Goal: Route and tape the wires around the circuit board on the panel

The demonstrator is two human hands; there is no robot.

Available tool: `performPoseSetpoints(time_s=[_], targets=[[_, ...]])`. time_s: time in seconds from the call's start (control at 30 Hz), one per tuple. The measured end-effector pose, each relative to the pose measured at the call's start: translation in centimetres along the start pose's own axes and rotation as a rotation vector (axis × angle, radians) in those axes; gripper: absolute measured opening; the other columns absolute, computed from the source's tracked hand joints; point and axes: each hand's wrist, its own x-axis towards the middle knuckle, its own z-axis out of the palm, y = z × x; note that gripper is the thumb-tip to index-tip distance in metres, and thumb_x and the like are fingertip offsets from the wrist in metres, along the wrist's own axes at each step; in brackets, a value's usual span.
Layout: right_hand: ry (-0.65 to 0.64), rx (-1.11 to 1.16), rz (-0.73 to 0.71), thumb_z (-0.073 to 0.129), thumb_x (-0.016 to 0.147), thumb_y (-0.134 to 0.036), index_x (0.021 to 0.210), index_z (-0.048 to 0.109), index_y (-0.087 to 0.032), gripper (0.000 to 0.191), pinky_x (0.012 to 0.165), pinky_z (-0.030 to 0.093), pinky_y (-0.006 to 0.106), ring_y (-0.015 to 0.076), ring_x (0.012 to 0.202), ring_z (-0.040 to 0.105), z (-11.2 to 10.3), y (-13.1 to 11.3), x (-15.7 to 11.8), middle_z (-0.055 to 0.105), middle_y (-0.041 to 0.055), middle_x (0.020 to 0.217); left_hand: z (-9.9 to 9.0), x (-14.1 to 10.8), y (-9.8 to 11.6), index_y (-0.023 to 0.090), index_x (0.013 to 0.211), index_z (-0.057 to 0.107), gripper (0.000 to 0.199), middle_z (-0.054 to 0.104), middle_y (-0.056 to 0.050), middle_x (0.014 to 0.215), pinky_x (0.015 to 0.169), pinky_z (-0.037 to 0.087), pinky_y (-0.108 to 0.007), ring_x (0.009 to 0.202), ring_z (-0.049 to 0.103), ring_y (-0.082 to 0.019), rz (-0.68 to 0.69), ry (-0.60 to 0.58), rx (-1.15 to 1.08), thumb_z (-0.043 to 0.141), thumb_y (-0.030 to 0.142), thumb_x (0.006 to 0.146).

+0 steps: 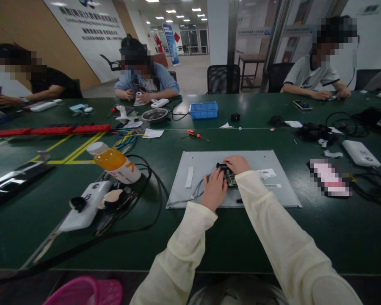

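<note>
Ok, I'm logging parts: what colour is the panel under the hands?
The panel is light grey, seen in the head view.

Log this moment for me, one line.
left hand: at circuit board | right hand: at board's far edge | grey panel: beneath board, on table | orange screwdriver: beyond panel

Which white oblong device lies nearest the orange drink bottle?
The white device at front left, beside the bottle, with a black piece at its left edge; the right one and far-left one lie farther off.
</note>
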Motion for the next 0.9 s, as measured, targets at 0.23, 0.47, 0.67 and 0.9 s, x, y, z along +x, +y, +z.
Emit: performPoseSetpoints(time_s=[0.23, 0.47, 0.67, 0.9], targets=[[-0.073, -0.029, -0.002, 0.04, 0.092, -0.025, 0.103, 0.068, -0.022, 0.03, 0.086, 0.042, 0.024, 0.017, 0.101, 0.059, -1.0, -1.1, -0.6, 0.068, 0.0068, 0.106, 0.1, 0.0, 0.0, 0.02, 0.129, 0.042, 0.039, 0.042, -0.009, 0.141, 0.108, 0.027, -0.049, 0.133, 0.034, -0.021, 0.008, 0.011, 0.029, 0.03, 0.025, 0.093], [-0.091, -0.111, 0.032, 0.036, 0.094, -0.024, 0.1, 0.068, -0.017, 0.033, 0.081, 0.043, 0.026, 0.0199, 0.1, 0.058, -1.5, -2.4, -0.8, 0.066, 0.0124, 0.107, 0.2, 0.0, -0.1, 0.02, 0.129, 0.042, 0.039, 0.042, -0.01, 0.141, 0.109, 0.027, -0.05, 0.133, 0.034, -0.021, 0.01, 0.022, 0.019, 0.03, 0.024, 0.093], [-0.09, -0.092, 0.023, 0.04, 0.092, -0.02, 0.104, 0.067, -0.017, 0.03, 0.086, 0.042, 0.026, 0.0191, 0.103, 0.057, -1.4, -2.5, -0.9, 0.065, 0.0115, 0.109, 0.1, 0.0, -0.1, 0.02, 0.129, 0.042, 0.039, 0.043, -0.01, 0.14, 0.108, 0.027, -0.05, 0.133, 0.035, -0.021, 0.013, 0.025, 0.006, 0.031, 0.023, 0.092], [0.001, 0.075, 0.03, 0.047, 0.086, -0.02, 0.112, 0.064, -0.016, 0.031, 0.096, 0.04, 0.028, 0.0188, 0.109, 0.056, -1.9, -0.8, -1.4, 0.064, 0.0081, 0.117, 0.1, 0.0, -0.1, 0.018, 0.13, 0.041, 0.04, 0.042, -0.011, 0.141, 0.109, 0.025, -0.05, 0.134, 0.033, -0.021, 0.008, 0.025, -0.022, 0.033, 0.022, 0.091]])
